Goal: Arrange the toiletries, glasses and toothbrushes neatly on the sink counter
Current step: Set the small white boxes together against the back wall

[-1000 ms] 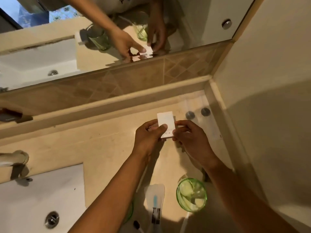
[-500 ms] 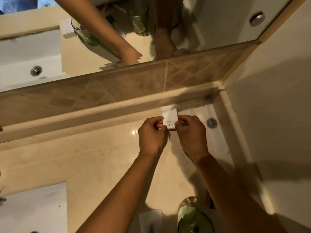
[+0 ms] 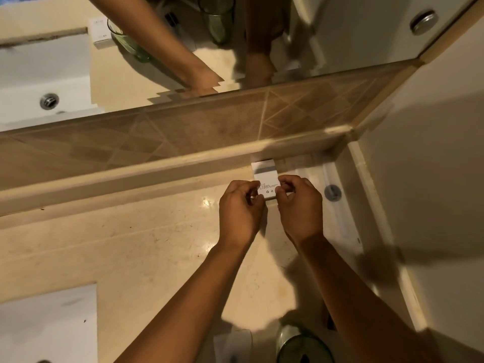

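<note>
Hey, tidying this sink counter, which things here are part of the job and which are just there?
Part of the job:
small white box, pinched by left hand and right hand
green glass

Just there:
sink basin
mirror
tile border

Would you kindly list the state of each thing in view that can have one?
Box: upright at the back ledge, pinched on both sides.
Left hand: fingers curled, pinching the box's left edge.
Right hand: fingers curled, pinching the box's right edge.
Green glass: standing on the counter, at the frame's bottom edge, untouched.
Sink: no water visible in it.
</note>
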Tool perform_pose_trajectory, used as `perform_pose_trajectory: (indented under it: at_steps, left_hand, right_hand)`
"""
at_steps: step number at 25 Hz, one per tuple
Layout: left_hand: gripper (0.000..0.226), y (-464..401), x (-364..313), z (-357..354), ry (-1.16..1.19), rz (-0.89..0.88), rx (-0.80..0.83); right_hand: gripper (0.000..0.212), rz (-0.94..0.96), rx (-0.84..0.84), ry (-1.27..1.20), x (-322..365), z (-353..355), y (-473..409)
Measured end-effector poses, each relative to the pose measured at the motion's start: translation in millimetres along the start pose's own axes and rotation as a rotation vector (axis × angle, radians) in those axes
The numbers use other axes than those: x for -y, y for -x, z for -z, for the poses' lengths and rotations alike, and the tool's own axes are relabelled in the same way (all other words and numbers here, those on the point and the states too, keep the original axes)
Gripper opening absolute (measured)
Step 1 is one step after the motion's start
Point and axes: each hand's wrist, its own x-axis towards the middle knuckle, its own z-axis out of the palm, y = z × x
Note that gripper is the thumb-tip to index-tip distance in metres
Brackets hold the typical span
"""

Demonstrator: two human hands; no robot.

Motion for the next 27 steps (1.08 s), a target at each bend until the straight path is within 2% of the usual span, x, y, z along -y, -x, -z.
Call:
perform_pose_trajectory:
  at_steps: [3, 7, 13, 17, 23, 25, 27]
  left_hand:
    - [0.036, 0, 0, 2, 0.027, 0.023, -0.005]
    - [0.046, 24, -18, 23, 0.181, 0.146, -0.061]
    - [0.023, 108, -32, 102, 0.240, 0.148, -0.153]
    - [0.019, 173, -11, 167, 0.240, 0.179, -0.257]
    - [0.016, 279, 64, 235, 0.153, 0.341, -0.436]
    - [0.014, 311, 99, 240, 0.025, 0.426, -0.363]
    - [0.022, 331, 128, 235, -0.093, 0.519, -0.245]
  right_hand:
    - [0.025, -0.023, 0.038, -0.042, 3, 5, 1]
    - [0.031, -0.027, 0.113, -0.086, 16, 26, 16]
    - [0.015, 0.037, 0.227, -0.126, 35, 50, 100]
    - [0.011, 0.172, 0.367, -0.121, 59, 51, 185]
    - [0.010, 0.379, 0.734, -0.019, 70, 16, 313]
    - [0.017, 0.398, 0.900, 0.061, 62, -4, 346]
    - [0.032, 0.399, 1.003, 0.186, 50, -23, 366]
